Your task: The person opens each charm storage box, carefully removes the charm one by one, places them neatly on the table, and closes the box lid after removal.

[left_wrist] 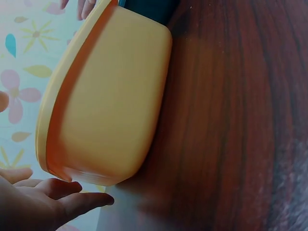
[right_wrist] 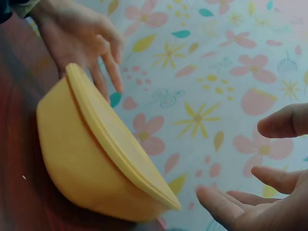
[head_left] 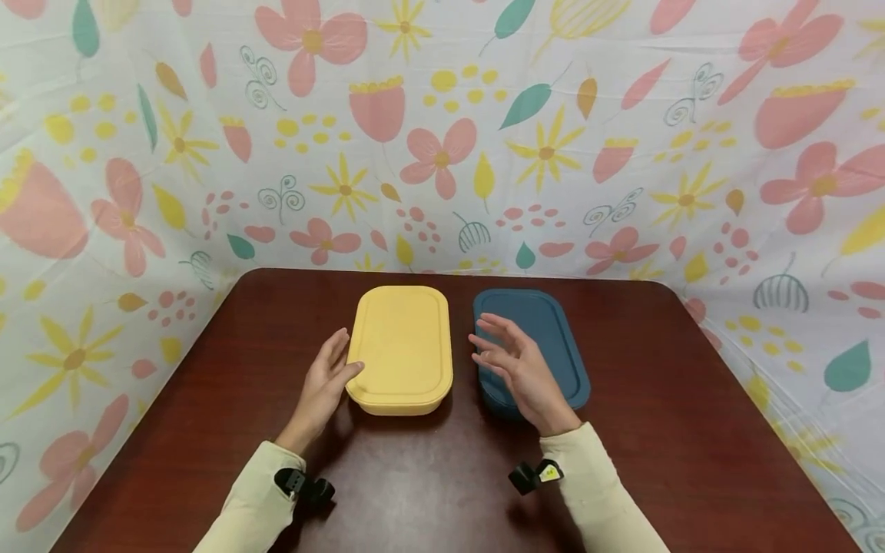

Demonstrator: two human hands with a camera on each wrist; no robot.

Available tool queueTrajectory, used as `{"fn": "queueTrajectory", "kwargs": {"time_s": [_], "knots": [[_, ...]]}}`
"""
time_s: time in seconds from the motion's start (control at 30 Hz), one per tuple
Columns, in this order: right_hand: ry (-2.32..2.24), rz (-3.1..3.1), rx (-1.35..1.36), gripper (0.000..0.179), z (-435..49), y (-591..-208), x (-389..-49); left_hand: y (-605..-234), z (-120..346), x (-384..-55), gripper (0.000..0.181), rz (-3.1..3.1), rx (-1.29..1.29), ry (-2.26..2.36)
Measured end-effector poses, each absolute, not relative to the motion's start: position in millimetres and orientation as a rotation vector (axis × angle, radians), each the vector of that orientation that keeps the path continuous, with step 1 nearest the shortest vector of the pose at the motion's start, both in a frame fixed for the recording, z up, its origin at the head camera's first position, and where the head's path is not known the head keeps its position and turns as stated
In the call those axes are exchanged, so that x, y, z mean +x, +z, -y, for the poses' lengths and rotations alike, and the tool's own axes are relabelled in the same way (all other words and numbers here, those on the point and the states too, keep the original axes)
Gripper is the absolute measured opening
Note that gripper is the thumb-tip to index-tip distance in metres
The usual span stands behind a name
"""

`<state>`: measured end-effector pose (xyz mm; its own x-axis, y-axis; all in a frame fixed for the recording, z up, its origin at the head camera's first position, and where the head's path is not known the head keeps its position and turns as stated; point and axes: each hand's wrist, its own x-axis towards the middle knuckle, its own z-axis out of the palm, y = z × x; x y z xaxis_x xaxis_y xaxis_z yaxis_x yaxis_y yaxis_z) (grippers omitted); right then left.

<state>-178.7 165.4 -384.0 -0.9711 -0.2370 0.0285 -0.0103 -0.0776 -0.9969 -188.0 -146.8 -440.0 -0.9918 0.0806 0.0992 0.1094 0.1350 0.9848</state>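
A yellow lidded food container (head_left: 399, 346) sits near the middle of the table, its lid on. My left hand (head_left: 325, 388) is at its left side, fingers loosely extended and the thumb over the lid's edge; whether it touches cannot be told. In the left wrist view the fingers (left_wrist: 72, 202) lie beside the container's end wall (left_wrist: 110, 96). My right hand (head_left: 523, 369) hovers over a dark blue lidded container (head_left: 553, 338), to the right of the yellow one. Its fingers are spread and hold nothing, as the right wrist view also shows (right_wrist: 264, 192).
Both containers stand on a dark red-brown wooden table (head_left: 429, 491), toward its far edge. A white cloth with flowers and leaves (head_left: 442, 207) hangs behind and along the sides. Each sleeve carries a black wrist camera (head_left: 304, 485).
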Motion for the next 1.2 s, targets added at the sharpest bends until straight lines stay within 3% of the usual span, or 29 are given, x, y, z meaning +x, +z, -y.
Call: {"fn": "queueTrajectory", "kwargs": {"time_s": [0.4,1.2], "knots": [[-1.989,-2.189,-0.42,0.067,-133.8,-391.2,-175.6,-435.4,148.6,-190.2,0.074,2.424,-0.163,-2.018],[-1.741,-2.565,-0.36,0.091,-103.0,-423.1,-169.8,-444.3,148.6,-186.4,0.079,2.51,-0.147,-1.953]]}}
